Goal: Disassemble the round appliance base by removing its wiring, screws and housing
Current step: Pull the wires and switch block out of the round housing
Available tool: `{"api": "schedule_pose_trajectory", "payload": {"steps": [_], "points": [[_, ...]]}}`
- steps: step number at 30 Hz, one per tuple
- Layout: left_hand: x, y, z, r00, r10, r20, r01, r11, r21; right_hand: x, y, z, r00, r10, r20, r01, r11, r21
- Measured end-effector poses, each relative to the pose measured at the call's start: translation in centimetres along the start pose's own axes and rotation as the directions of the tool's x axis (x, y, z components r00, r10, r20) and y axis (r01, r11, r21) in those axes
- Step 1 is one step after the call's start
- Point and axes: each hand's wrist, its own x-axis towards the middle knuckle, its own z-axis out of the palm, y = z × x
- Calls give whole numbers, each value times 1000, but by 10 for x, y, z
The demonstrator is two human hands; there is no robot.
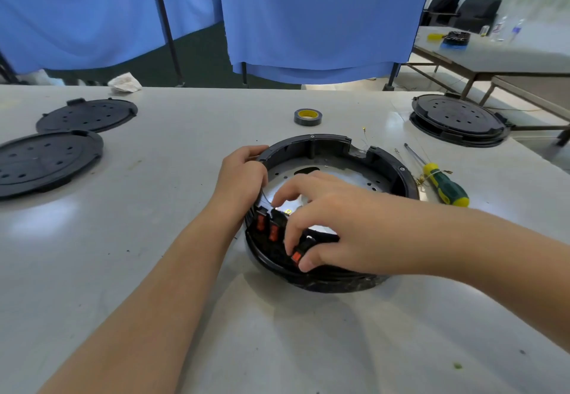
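Head view, disassembly in progress. Near the middle of the bench (185, 316), slightly toward its right edge, sits the round appliance base (382, 162), open side up, with its bright metal floor plate (345, 174) exposed. At the near wall of the housing stand three red rocker switches (273, 233). The right hand (324, 217) reaches over the near rim; its thumb and fingers are curled and pinch the rightmost switch (296, 257), while its upper fingers hang over the small brass terminals (288, 211) and thin wires behind the switches. The left hand (243, 174) grips the left rim of the housing, fingers curled over the edge, steadying it.

Risks, as judged: a hard pull on the switch could snap the thin wires or bend the terminals rather than free them; the latching tabs may crack if the switch is forced at an angle; a loosened left grip would let the base slide or tip on the smooth top; fingertips may be nicked by the plate edge.

Just beyond the base, toward the right edge, lies a green and yellow screwdriver (444, 185) beside loose wire scraps (422, 179). Farther back, a roll of tape (307, 116) rests mid-bench. Two black perforated covers (88, 115) lie at the far left, and another stacked base (459, 120) at the far right corner.
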Motion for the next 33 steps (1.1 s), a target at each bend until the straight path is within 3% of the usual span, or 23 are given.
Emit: {"api": "schedule_pose_trajectory", "payload": {"steps": [7, 13, 18, 23, 27, 33], "points": [[-1, 1, 0, 1000, 3, -20, -3, 999, -45, 4, -15, 10, 980, -173, -95, 180, 981, 68], [5, -4, -2, 1000, -4, -12, 4, 999, -42, 2, -4, -12, 948, 73, -309, 100, 856, 508], [5, -6, -6, 999, -15, -37, 13, 998, -60, -23, 56, -39, 739, 409, -535, 45, 763, 645], [4, -5, -6, 999, -20, -46, 17, 998, -65, -42, 126, -22, 534, 688, -491, -97, 627, 773], [4, -6, -6, 998, -17, -52, 14, 998, -60, -48, 162, 9, 405, 755, -517, -344, 649, 678], [5, -7, -5, 998, -21, -52, 17, 997, -78, -44, 168, 20, 585, 709, -393, -616, 704, 354]]}}
